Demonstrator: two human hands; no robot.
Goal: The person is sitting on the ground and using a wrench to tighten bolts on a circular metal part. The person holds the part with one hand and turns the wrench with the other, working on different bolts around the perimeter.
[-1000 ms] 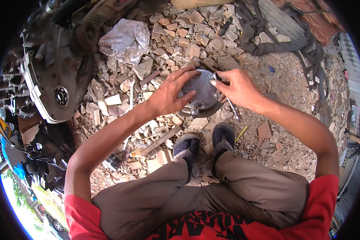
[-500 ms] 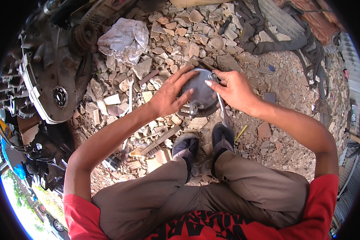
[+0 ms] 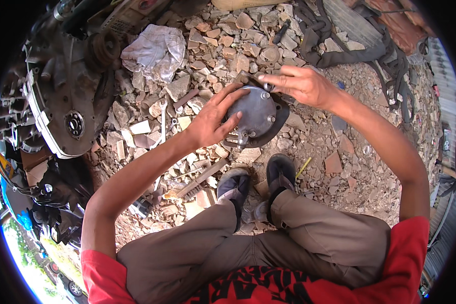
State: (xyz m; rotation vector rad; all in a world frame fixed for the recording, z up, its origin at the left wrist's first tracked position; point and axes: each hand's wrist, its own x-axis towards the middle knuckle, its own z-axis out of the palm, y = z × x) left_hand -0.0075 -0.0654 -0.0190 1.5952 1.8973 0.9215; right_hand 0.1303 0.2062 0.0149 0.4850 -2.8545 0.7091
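My left hand point(image 3: 216, 119) grips the left side of a round grey metal housing point(image 3: 253, 114), fingers over its top face. Bolts sit around its rim and a short fitting is at its near side. Above and right of it, my right hand point(image 3: 301, 86) is closed on a shiny metal tool point(image 3: 268, 87), mostly hidden by the fingers. A dark flat metal piece point(image 3: 245, 77) lies behind the housing. Left of my left hand, an open-end wrench point(image 3: 163, 121) lies on the rubble.
A large engine block point(image 3: 66, 101) stands at left. A white cloth point(image 3: 154, 50), a brush point(image 3: 192, 190) and rubble point(image 3: 334, 172) cover the ground. Dark straps point(image 3: 349, 58) lie upper right. My shoes point(image 3: 281, 172) are just below the housing, and corrugated metal point(image 3: 441, 228) edges the right.
My right hand has moved up and away from the housing's right side, uncovering its bolts. The wrench shaft that hung below that hand no longer shows. My left hand stays on the housing.
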